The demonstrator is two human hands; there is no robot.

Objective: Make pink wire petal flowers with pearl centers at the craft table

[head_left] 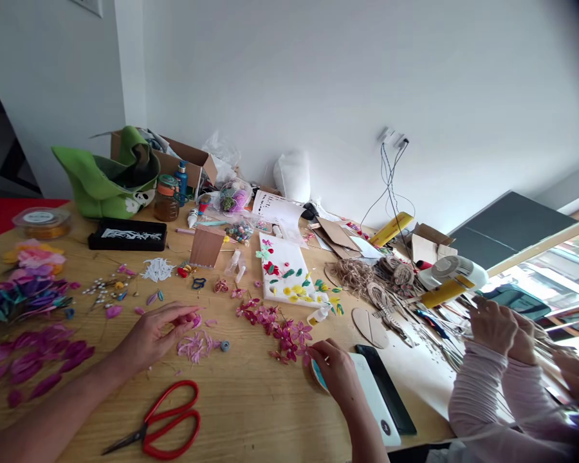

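My left hand (160,332) is closed in a pinch on a small pink flower (194,319). Just below it lie a heap of pale pink petal pieces (196,347) and a small grey-blue spool (224,346). My right hand (336,368) has its fingertips pinched at the edge of a pink flower (305,353), at the near end of a row of pink flowers (283,332). A round roll with a blue face (318,375) is partly hidden under that hand. Red-handled scissors (171,421) lie spread at the front of the table.
Loose magenta petals (38,366) cover the left side. A white canvas with flowers (289,273) lies mid-table. A white device (374,399) and a dark phone-like slab (386,389) sit beside my right arm. Another person's hands (499,331) work at the right.
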